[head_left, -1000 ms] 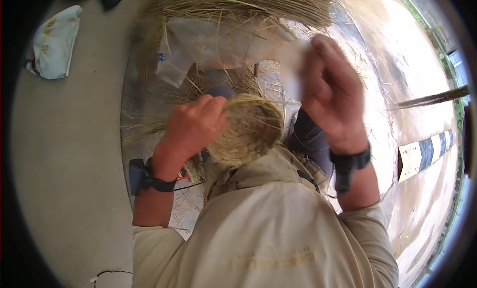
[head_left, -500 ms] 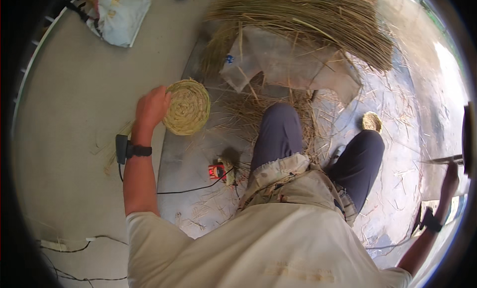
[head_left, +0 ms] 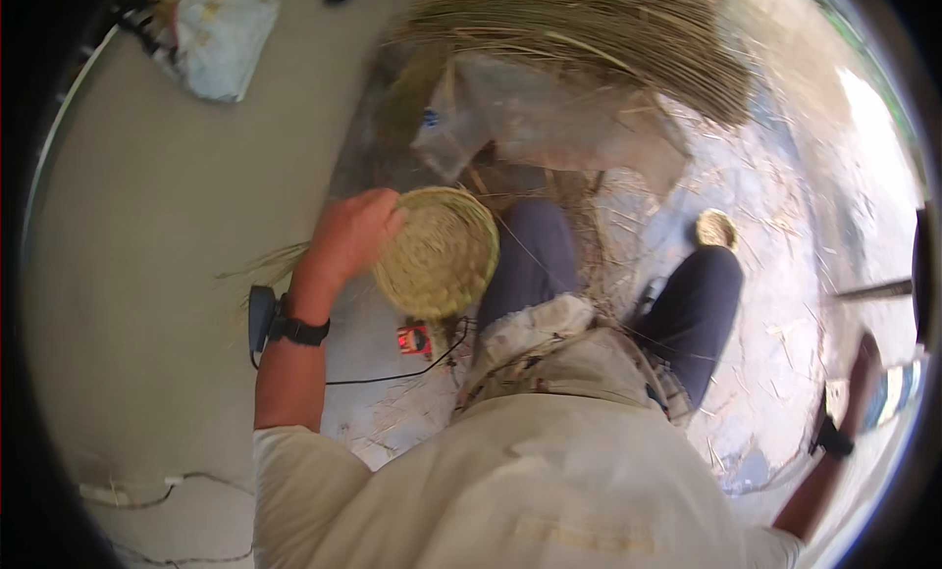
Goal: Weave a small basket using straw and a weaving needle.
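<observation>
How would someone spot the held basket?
Start from the dark knees. Left of the left one, the left hand holds a round, straw-coloured woven basket. It looks much wider than the small woven piece beside the right knee.

Left grip (head_left: 355, 233) curled, right arm (head_left: 811, 491) outstretched, right grip (head_left: 863, 375) perhaps straight

One fisheye view, head-worn, close above the shirt (head_left: 549, 471), faces down past the knees (head_left: 535, 245) to the floor (head_left: 167, 294)

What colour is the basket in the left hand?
The basket is straw yellow with a greenish tinge; the head view shows it best.
</observation>
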`<state>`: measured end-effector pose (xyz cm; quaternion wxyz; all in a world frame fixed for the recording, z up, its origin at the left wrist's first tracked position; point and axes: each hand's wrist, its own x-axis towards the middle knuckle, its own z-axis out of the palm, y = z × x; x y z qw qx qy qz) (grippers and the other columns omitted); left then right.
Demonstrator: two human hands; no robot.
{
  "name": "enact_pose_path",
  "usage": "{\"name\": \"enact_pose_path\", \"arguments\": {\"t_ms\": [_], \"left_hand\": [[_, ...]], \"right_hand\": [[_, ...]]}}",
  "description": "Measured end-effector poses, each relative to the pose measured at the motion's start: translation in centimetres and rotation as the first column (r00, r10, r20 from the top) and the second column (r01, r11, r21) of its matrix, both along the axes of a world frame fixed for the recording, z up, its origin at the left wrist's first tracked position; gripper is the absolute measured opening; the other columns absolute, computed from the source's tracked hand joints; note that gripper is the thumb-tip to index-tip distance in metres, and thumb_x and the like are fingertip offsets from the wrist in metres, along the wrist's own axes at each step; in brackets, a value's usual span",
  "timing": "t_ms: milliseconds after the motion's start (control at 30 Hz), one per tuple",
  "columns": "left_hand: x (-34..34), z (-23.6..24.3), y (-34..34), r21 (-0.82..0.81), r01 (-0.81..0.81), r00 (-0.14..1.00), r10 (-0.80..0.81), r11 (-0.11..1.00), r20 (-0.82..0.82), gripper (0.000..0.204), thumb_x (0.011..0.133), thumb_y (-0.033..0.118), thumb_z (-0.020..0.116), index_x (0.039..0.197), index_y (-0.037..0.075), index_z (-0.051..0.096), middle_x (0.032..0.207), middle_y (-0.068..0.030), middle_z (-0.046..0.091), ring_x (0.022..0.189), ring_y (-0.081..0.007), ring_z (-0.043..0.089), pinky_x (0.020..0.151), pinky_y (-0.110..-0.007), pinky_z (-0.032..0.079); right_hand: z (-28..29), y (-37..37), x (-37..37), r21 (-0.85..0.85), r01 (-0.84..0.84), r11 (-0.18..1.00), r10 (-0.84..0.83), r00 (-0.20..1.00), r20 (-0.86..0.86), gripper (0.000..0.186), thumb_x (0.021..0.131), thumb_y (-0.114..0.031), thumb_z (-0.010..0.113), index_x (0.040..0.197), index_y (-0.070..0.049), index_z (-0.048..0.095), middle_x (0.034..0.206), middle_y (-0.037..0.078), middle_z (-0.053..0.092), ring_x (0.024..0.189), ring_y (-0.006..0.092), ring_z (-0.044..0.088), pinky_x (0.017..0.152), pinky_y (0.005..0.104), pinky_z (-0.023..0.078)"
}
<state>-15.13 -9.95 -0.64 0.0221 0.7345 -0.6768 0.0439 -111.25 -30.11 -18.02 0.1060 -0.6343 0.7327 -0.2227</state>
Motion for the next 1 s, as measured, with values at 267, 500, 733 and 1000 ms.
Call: {"name": "enact_pose_path", "arguments": {"t_ms": [267,500,733,1000], "left_hand": [[-13.9,-3.6,-2.7,-0.114,0.492,0.796,-0.499,0.863,-0.344,0.024,0.091,0.025,0.075,0.106,0.007,0.068,0.095,-0.0141,0.074,0.082,-0.0359,0.073,0.068,-0.046,0.058],[-16.0,-4.3,-3.4,-0.164,0.443,0.755,-0.465,0.881,-0.463,0.039,0.086,0.009,0.077,0.124,0.006,0.07,0.092,-0.0169,0.073,0.081,-0.0378,0.073,0.069,-0.045,0.06],[-16.0,-5.5,-4.7,-0.161,0.511,0.704,-0.518,0.844,-0.485,0.039,0.088,0.015,0.076,0.127,0.015,0.07,0.094,-0.0119,0.074,0.08,-0.0346,0.073,0.069,-0.044,0.061],[-15.6,-6.6,-4.6,-0.144,0.542,0.708,-0.542,0.828,-0.452,0.039,0.084,0.01,0.078,0.123,0.012,0.072,0.091,-0.0123,0.072,0.076,-0.0353,0.072,0.065,-0.043,0.059]], "right_hand": [[12.8,8.5,54.8,-0.284,-0.867,0.409,0.825,0.219,0.52,0.052,0.102,-0.025,0.067,0.145,0.001,0.056,0.135,0.022,0.067,0.104,0.0315,0.067,0.094,0.0369,0.053],[8.7,6.3,48.6,0.321,-0.933,0.16,0.779,0.319,0.539,0.047,0.107,-0.039,0.062,0.12,0.005,0.071,0.104,0.015,0.074,0.085,0.0165,0.067,0.076,0.0317,0.054],[10.2,6.7,52.5,-0.105,-0.803,0.586,0.184,0.005,0.983,0.044,0.111,-0.038,0.055,0.107,0.002,0.073,0.094,0.011,0.075,0.075,0.0152,0.063,0.069,0.0289,0.051],[10.0,1.9,55.7,0.015,-0.821,0.571,0.263,0.2,0.944,0.037,0.11,-0.032,0.059,0.107,0.001,0.075,0.083,0.006,0.073,0.064,0.0137,0.06,0.059,0.0274,0.048]]}}
